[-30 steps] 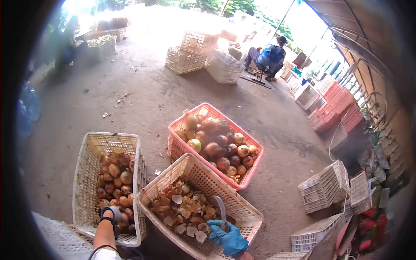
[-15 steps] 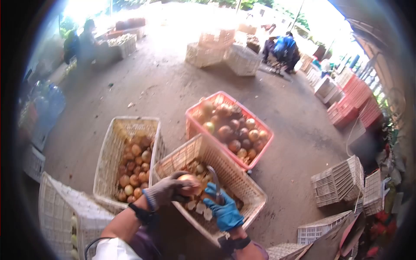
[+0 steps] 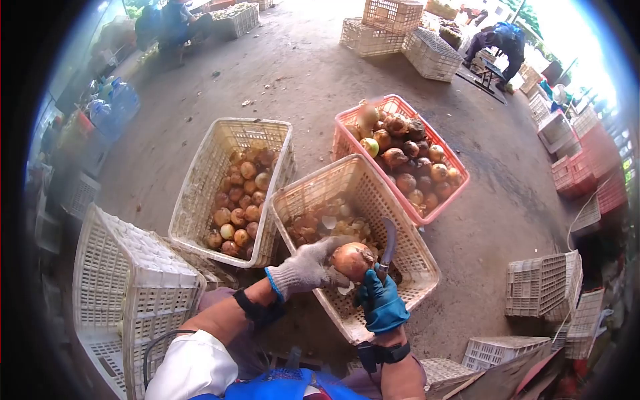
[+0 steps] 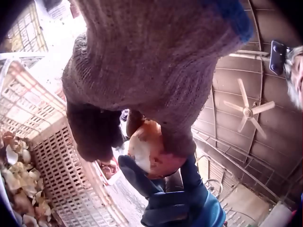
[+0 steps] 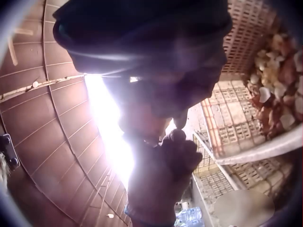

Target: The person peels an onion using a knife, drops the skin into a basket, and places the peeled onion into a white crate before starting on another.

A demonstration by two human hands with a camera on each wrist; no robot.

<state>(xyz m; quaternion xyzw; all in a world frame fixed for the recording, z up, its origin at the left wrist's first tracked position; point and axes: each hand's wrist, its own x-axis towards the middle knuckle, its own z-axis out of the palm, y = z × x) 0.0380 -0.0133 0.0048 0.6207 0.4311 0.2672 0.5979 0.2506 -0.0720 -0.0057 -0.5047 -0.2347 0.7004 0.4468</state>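
My left hand (image 3: 308, 267), in a pale knitted glove, grips a brown-skinned onion (image 3: 352, 261) above the middle crate. In a blue rubber glove, my right hand (image 3: 383, 301) holds a knife with a curved blade (image 3: 389, 241) that points up and away. Its fingers (image 4: 137, 175) reach to the onion in the left wrist view. Below both hands, the white crate (image 3: 420, 280) holds onion peelings (image 3: 313, 227). The right wrist view is dark around the hands, and the blade is hidden there.
A white crate (image 3: 179, 220) of onions stands on the left, a pink crate (image 3: 460, 193) of onions beyond the middle one. Stacked white crates (image 3: 133, 280) stand close at my left. More crates (image 3: 535, 287) lie at right; a person in blue (image 3: 507, 41) bends over farther back.
The left hand has come up from the left crate of onions to above the middle one, now with an onion. The right hand with the knife has closed in on it. The view has shifted.
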